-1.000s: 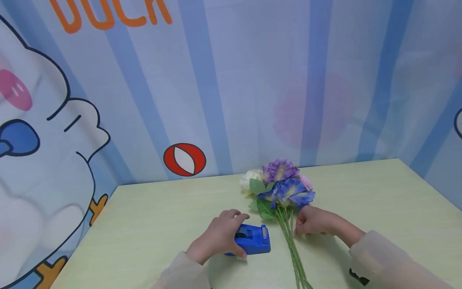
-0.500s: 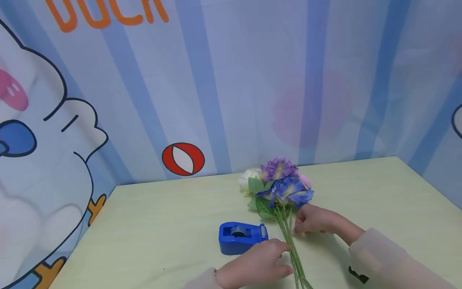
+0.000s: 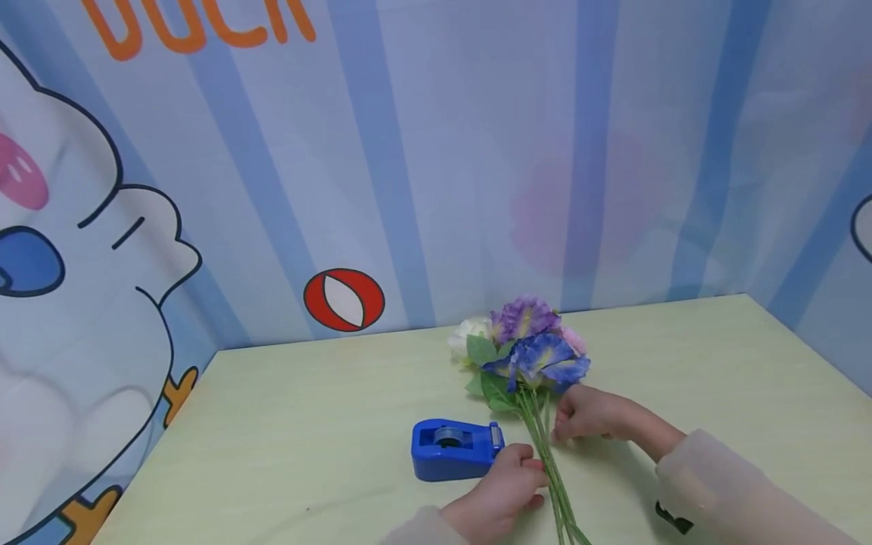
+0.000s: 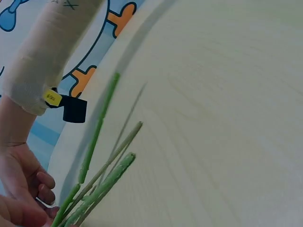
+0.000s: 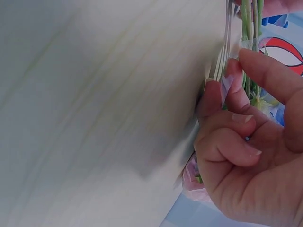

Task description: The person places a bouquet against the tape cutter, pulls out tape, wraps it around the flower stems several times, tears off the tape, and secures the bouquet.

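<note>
A bunch of artificial flowers [image 3: 545,359], purple, blue, white and pink, lies on the table with its green stems [image 3: 555,484] toward me. My left hand [image 3: 500,484] pinches the stems from the left, below their middle. To the right of the stems rests my right hand [image 3: 593,412], fingers curled, holding a strip of clear tape [image 5: 221,66] that runs along the stems in the right wrist view. Stem ends [image 4: 125,163] spread out beyond the left hand in the left wrist view. A blue tape dispenser [image 3: 443,465] stands just left of the left hand.
The pale table [image 3: 306,424] ends at a printed cloth backdrop [image 3: 477,166] behind the flowers. My right forearm, in a light sleeve [image 3: 722,484], reaches across the table's right side.
My left hand has let go of the tape dispenser and moved right to the flower stems, its fingers closing on them. The right hand has stayed in place beside the stems.
</note>
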